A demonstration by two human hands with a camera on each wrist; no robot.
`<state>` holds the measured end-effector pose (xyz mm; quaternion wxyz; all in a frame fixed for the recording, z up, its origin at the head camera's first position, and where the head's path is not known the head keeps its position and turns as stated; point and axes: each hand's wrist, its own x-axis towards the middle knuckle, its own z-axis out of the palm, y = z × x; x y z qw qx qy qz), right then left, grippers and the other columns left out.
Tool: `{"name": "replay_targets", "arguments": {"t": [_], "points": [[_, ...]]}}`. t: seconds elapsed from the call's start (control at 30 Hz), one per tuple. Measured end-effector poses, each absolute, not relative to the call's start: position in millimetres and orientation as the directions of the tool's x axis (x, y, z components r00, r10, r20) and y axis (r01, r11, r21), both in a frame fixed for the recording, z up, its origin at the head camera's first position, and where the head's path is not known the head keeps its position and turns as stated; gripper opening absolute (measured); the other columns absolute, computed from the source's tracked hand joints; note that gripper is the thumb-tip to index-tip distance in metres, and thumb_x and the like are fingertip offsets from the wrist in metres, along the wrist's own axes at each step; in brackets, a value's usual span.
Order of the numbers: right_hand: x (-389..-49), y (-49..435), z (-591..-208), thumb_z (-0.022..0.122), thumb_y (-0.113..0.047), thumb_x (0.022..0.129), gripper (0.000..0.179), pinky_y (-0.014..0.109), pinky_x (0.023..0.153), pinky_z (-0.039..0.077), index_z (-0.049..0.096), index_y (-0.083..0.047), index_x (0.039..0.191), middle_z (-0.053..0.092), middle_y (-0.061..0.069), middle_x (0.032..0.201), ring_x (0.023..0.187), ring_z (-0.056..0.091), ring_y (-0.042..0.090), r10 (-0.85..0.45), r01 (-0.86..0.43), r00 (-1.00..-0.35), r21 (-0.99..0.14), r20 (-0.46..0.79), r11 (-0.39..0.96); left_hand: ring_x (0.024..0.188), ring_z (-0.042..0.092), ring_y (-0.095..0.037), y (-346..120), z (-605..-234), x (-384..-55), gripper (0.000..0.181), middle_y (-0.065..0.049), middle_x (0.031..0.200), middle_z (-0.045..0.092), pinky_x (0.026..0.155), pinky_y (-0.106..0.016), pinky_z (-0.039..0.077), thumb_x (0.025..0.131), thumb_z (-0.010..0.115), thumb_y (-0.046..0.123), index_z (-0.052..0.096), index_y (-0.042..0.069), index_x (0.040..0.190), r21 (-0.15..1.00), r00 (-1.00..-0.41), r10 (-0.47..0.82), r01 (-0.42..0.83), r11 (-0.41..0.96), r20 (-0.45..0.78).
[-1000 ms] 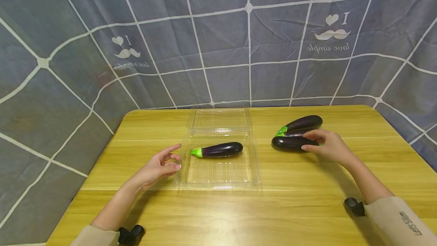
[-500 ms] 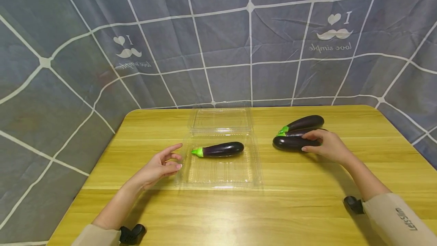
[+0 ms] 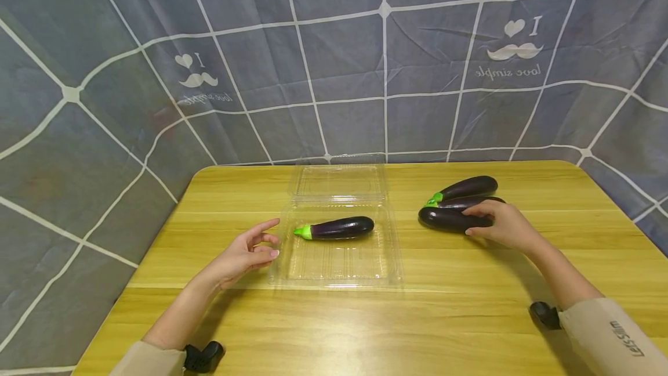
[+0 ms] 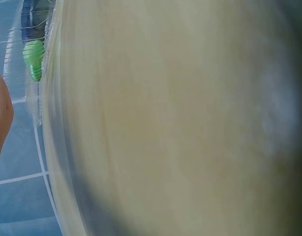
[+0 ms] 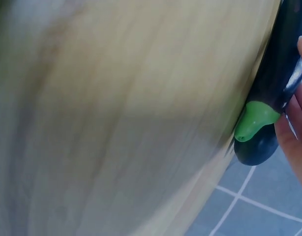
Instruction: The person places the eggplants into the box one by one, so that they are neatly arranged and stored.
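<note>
My right hand [image 3: 503, 226] holds the near eggplant [image 3: 443, 219] by its right end, thumb on the near side and fingers over the top. Its green cap [image 5: 256, 120] shows in the right wrist view but is hidden by the hand in the head view. Close behind it lie a middle eggplant [image 3: 472, 202] and a rear eggplant [image 3: 469, 187], green caps to the left. A single eggplant [image 3: 341, 228] rests in a clear plastic clamshell container [image 3: 334, 271]. My left hand [image 3: 245, 254], fingers apart and relaxed, is at the container's left edge.
The container's hinged lid [image 3: 336, 181] lies back toward the rear of the wooden table [image 3: 334, 329]. A grey curtain [image 3: 339, 62] with white lines rises behind the table and along both sides. Black wrist cameras [image 3: 203, 357] sit at both cuffs.
My right thumb and fingers have shifted slightly on the near eggplant, and its green cap has gone out of sight in the head view. My left hand holds its place.
</note>
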<state>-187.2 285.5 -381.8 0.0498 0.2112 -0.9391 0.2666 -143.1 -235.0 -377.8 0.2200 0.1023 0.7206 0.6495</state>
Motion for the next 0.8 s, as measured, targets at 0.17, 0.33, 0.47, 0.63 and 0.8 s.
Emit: {"name": "replay_targets", "arguments": {"t": [0.17,0.33,0.47,0.63,0.8], "points": [[-187.1,284.6,-381.8,0.08,-0.015,0.073,0.037,0.044,0.077,0.048,0.068,0.001,0.103,0.064,0.019,0.103,0.094,0.059,0.035,-0.392,-0.434,-0.9,-0.487,0.192,0.758,0.089,0.057,-0.014,-235.0,-377.0,-143.3,0.074,-0.009,0.112,0.044,0.076,-0.024,0.05,0.088,0.061,0.003,0.017,0.003,0.148,0.982,-0.885,0.428,-0.138,0.132,-0.182],[-187.2,285.2,-382.6,0.081,-0.014,0.072,0.037,0.042,0.077,0.048,0.067,0.0,0.103,0.065,0.015,0.101,0.092,0.06,0.031,-0.4,-0.434,-0.899,-0.498,0.181,0.75,0.088,0.057,-0.013,-234.3,-377.1,-142.7,0.075,-0.008,0.112,0.044,0.076,-0.024,0.05,0.088,0.061,0.003,0.016,0.002,0.148,0.981,-0.883,0.43,-0.145,0.129,-0.188],[-188.6,285.9,-383.6,0.082,-0.012,0.07,0.036,0.034,0.073,0.049,0.067,-0.002,0.101,0.066,0.011,0.096,0.087,0.06,0.025,-0.404,-0.447,-0.893,-0.496,0.197,0.744,0.088,0.056,-0.013,-233.9,-376.0,-143.7,0.075,-0.009,0.112,0.043,0.076,-0.024,0.05,0.088,0.061,0.003,0.015,0.002,0.148,0.982,-0.881,0.438,-0.136,0.127,-0.179],[-188.1,285.6,-382.3,0.082,-0.015,0.07,0.037,0.031,0.07,0.048,0.067,-0.002,0.101,0.066,0.008,0.093,0.083,0.059,0.021,-0.42,-0.458,-0.886,-0.495,0.195,0.738,0.088,0.056,-0.013,-233.0,-376.2,-143.9,0.075,-0.009,0.112,0.043,0.076,-0.024,0.05,0.088,0.061,0.003,0.016,0.002,0.148,0.983,-0.88,0.44,-0.139,0.123,-0.18],[-188.5,283.6,-381.4,0.081,-0.018,0.072,0.037,0.03,0.069,0.049,0.067,-0.002,0.101,0.066,0.007,0.092,0.082,0.059,0.019,-0.436,-0.465,-0.881,-0.508,0.185,0.725,0.088,0.056,-0.013,-233.7,-377.3,-142.6,0.075,-0.009,0.112,0.043,0.076,-0.024,0.05,0.088,0.061,0.002,0.015,0.002,0.148,0.981,-0.881,0.433,-0.149,0.124,-0.189]]}}
